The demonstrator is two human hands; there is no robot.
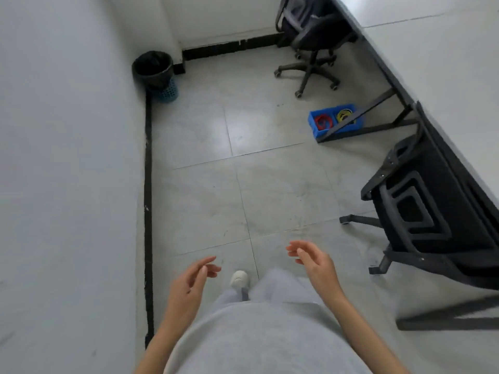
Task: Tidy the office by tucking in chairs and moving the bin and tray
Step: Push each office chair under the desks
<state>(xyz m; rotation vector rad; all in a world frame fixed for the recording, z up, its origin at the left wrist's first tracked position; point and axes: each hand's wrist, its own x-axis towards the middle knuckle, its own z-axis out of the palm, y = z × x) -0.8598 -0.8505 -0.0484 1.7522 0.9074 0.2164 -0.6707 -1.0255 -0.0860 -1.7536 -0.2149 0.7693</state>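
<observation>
Below, held out in front of the body over the tiled floor (270,184): left hand (189,282) with palm turned inward, fingers loosely bent and spread, gripping nothing; right hand (313,261) likewise raised, palm facing the left, fingers relaxed and slightly curved, gripping nothing. Kept apart from each other, with a white shoe (239,278) and grey trousers (270,290) seen between them. Found well ahead in the far left corner, against the wall (67,157): bin (155,72), lined with a black bag over a blue mesh base. Lay on the floor beside the desk's black leg frame (378,125): blue tray (334,121), holding red and yellow rings in two compartments. Stood near the right hand, back turned to the room, seat pushed under the desk (445,63): near chair (432,211). Stood farther off at the same desk, only partly tucked in: far chair (310,36). Read nowhere: no brand, label or writing legible.
</observation>
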